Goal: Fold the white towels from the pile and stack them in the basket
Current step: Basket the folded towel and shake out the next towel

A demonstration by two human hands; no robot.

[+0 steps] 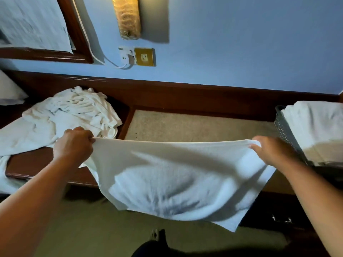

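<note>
Faces blue wall (pixel 241 43) above dark wood ledge (pixel 185 95).

Holds towel (pixel 176 179) up in the air in front of the ledge, spread wide between both hands. Keeps top edge nearly straight, with slight sag at the middle. Reads as plain white terry, open and not yet folded. Billows toward the camera in the lower part, with shadowed hollow at centre. Hangs lowest at the bottom right corner.

Finds pile (pixel 74 110) at left on the ledge: white towels, crumpled and loose, with one sheet trailing over the front edge.

Finds basket (pixel 284 127) at right edge of view, with grey mesh wall. Carries stack (pixel 315 123) of folded white towels, rising above the rim.

Grips top left corner of towel with left hand (pixel 74 145): fingers curled tight, cloth pinched at the fingertips, knuckles up. Sits just in front of the pile; cannot tell whether touching it.

Pinches top right corner with right hand (pixel 272 151): thumb on near face, fingers hooked over the edge, closure narrow. Sits just beside the basket wall; cannot tell whether touching.

Records lit lamp (pixel 127 15) on the wall, above socket (pixel 127 55) with white cable (pixel 92 51) plugged in. Notes brass switch (pixel 144 56) touching socket's right side.
</note>
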